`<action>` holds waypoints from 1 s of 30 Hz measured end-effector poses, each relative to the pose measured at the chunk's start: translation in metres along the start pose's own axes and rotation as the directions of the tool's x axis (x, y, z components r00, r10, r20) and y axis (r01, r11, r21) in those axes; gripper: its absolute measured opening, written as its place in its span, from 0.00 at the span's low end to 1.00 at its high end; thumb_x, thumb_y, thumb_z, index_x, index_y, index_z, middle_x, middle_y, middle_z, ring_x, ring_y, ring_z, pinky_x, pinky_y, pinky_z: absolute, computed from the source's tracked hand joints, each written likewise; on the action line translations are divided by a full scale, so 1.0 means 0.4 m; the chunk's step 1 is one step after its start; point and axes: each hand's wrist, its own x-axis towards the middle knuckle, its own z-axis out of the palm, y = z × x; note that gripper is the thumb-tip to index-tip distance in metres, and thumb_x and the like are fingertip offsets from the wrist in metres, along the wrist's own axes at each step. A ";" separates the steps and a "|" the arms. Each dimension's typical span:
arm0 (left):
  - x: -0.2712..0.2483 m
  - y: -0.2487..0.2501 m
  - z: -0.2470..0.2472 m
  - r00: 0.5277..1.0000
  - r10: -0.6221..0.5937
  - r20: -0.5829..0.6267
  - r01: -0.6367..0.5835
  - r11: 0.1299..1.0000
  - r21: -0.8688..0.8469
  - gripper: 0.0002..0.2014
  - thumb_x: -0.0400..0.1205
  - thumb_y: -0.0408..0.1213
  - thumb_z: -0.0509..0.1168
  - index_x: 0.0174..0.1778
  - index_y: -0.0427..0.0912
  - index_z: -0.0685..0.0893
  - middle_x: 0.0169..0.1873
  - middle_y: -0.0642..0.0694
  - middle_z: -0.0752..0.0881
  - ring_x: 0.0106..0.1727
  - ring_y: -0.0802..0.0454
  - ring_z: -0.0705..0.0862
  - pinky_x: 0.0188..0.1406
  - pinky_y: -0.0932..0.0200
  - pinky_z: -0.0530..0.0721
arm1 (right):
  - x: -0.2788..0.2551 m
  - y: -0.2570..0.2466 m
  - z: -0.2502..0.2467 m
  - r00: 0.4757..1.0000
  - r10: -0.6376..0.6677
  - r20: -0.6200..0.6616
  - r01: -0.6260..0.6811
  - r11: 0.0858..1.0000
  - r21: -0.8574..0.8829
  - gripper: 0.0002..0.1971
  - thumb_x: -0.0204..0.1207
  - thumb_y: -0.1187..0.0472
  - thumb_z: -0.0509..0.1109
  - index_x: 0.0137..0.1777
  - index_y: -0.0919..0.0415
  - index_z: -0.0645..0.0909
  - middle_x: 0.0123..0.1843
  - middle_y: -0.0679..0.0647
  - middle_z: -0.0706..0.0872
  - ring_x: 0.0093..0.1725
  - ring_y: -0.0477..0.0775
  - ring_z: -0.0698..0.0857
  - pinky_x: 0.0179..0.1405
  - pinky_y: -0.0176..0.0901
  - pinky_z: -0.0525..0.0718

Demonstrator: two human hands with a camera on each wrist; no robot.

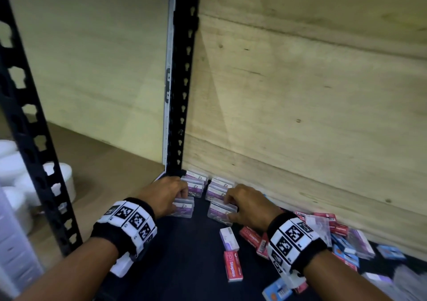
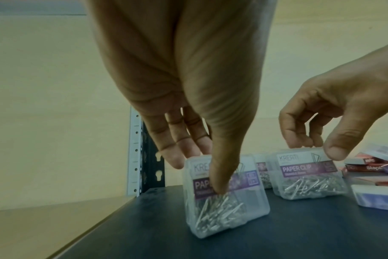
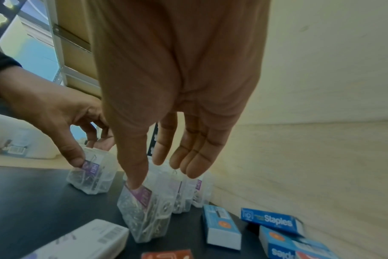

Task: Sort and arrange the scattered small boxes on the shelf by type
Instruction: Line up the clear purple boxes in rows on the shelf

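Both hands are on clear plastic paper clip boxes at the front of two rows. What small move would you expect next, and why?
Probably slide both boxes back until they meet their rows. The left hand pinches one clear plastic paper clip box and the right hand pinches another. Each stands in front of a row of matching clear boxes by the wooden back wall, so closing up seems likely.

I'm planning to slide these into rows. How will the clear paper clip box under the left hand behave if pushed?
The paper clip box looks like rigid clear plastic, so it should slide without flexing. It stands on a narrow edge, so a high push may tip it. The loose clips inside will probably shift and rattle. The left hand pinches it near the top.
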 end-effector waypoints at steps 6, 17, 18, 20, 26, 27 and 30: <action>0.033 0.001 0.004 0.999 0.034 -0.015 -0.033 0.999 0.035 0.13 0.76 0.34 0.72 0.54 0.51 0.80 0.49 0.58 0.75 0.50 0.60 0.73 0.47 0.65 0.74 | 0.001 0.007 0.019 0.997 0.014 -0.074 -0.011 0.999 0.037 0.13 0.74 0.57 0.78 0.57 0.53 0.83 0.53 0.47 0.80 0.50 0.46 0.78 0.44 0.33 0.71; 0.086 -0.020 0.008 0.998 0.064 -0.010 -0.063 0.997 0.040 0.14 0.76 0.34 0.73 0.54 0.51 0.80 0.50 0.58 0.74 0.51 0.60 0.72 0.46 0.68 0.69 | 0.040 -0.003 0.025 0.995 0.025 -0.100 -0.017 0.997 0.075 0.13 0.74 0.59 0.78 0.58 0.54 0.85 0.57 0.50 0.84 0.57 0.50 0.82 0.53 0.40 0.81; 0.088 -0.022 0.009 0.998 0.069 -0.013 -0.068 0.997 0.042 0.14 0.76 0.34 0.73 0.54 0.51 0.80 0.50 0.58 0.74 0.51 0.60 0.72 0.46 0.68 0.69 | 0.043 -0.006 0.025 0.995 0.021 -0.100 -0.014 0.997 0.076 0.13 0.74 0.59 0.78 0.58 0.54 0.85 0.57 0.50 0.84 0.57 0.50 0.82 0.54 0.42 0.81; 0.088 -0.022 0.007 0.997 0.079 -0.008 -0.078 0.996 0.045 0.14 0.76 0.35 0.73 0.54 0.51 0.80 0.50 0.59 0.74 0.51 0.61 0.73 0.46 0.68 0.71 | 0.047 -0.009 0.024 0.996 0.014 -0.090 -0.008 0.997 0.073 0.12 0.74 0.58 0.78 0.57 0.54 0.85 0.57 0.51 0.84 0.58 0.51 0.82 0.56 0.43 0.82; 0.092 -0.051 -0.046 0.996 0.033 -0.087 -0.047 0.986 -0.159 0.10 0.75 0.38 0.74 0.49 0.54 0.84 0.44 0.59 0.81 0.44 0.61 0.81 0.45 0.65 0.82 | 0.050 0.028 -0.020 0.986 0.074 -0.147 -0.041 0.976 0.212 0.05 0.78 0.50 0.74 0.48 0.50 0.86 0.45 0.43 0.86 0.43 0.43 0.84 0.43 0.36 0.79; 0.100 -0.054 -0.055 0.994 0.031 -0.109 -0.049 0.985 -0.164 0.09 0.77 0.37 0.73 0.48 0.55 0.84 0.43 0.59 0.81 0.44 0.60 0.81 0.45 0.66 0.81 | 0.053 0.037 -0.030 0.983 0.093 -0.158 -0.059 0.976 0.211 0.05 0.79 0.51 0.73 0.49 0.51 0.87 0.45 0.43 0.87 0.44 0.44 0.85 0.42 0.35 0.78; 0.128 -0.060 -0.072 0.996 0.019 -0.087 -0.034 0.984 -0.172 0.09 0.79 0.36 0.72 0.52 0.52 0.86 0.44 0.55 0.83 0.43 0.59 0.82 0.44 0.68 0.79 | 0.070 0.060 -0.048 0.983 0.113 -0.145 -0.088 0.983 0.163 0.06 0.79 0.55 0.73 0.53 0.52 0.88 0.49 0.47 0.90 0.49 0.48 0.88 0.47 0.36 0.80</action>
